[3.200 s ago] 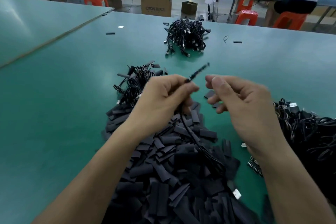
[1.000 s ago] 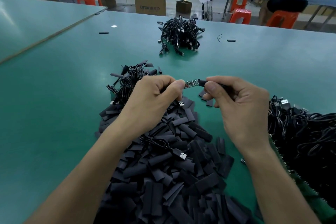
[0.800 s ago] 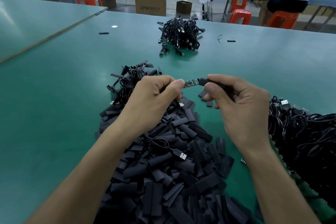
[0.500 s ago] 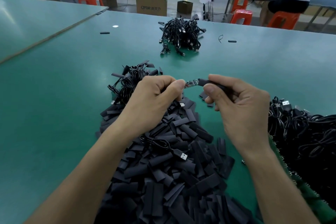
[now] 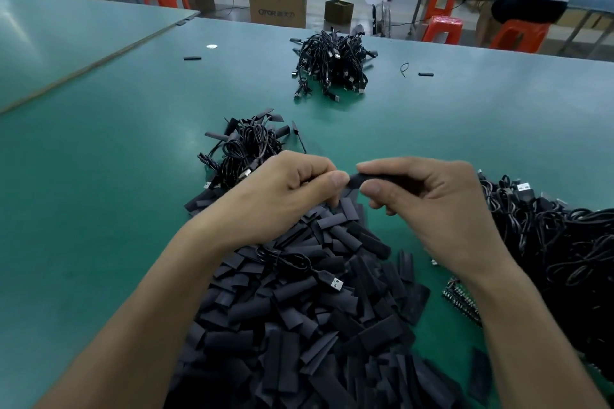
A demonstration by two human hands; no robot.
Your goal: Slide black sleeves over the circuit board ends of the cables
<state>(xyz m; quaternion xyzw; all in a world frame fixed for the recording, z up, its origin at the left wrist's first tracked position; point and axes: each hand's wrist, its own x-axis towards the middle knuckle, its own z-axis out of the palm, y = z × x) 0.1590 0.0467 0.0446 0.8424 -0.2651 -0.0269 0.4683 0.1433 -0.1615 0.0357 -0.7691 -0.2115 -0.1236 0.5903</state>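
Two hands meet just above the sleeve pile. The right hand [image 5: 432,209] has its grip clamped on a black sleeve [image 5: 357,181], thumb under and forefinger on top, other fingers curled. The left hand [image 5: 282,196] has its grip pinched tight at the sleeve's left mouth, thumb tip touching the sleeve. It holds the cable [image 5: 285,256] end, and the board is hidden by fingers and sleeve. The cable trails from under the left hand to a USB plug [image 5: 334,283] lying on the pile of loose sleeves [image 5: 299,342]. A cable bundle [image 5: 246,149] sits just behind the left hand. A cable heap [image 5: 548,242] lies at right, with bare circuit boards [image 5: 460,299] at its edge. A far bundle [image 5: 332,63] lies well apart on the green bench [image 5: 99,176], with stray sleeves [image 5: 192,58] beside it.
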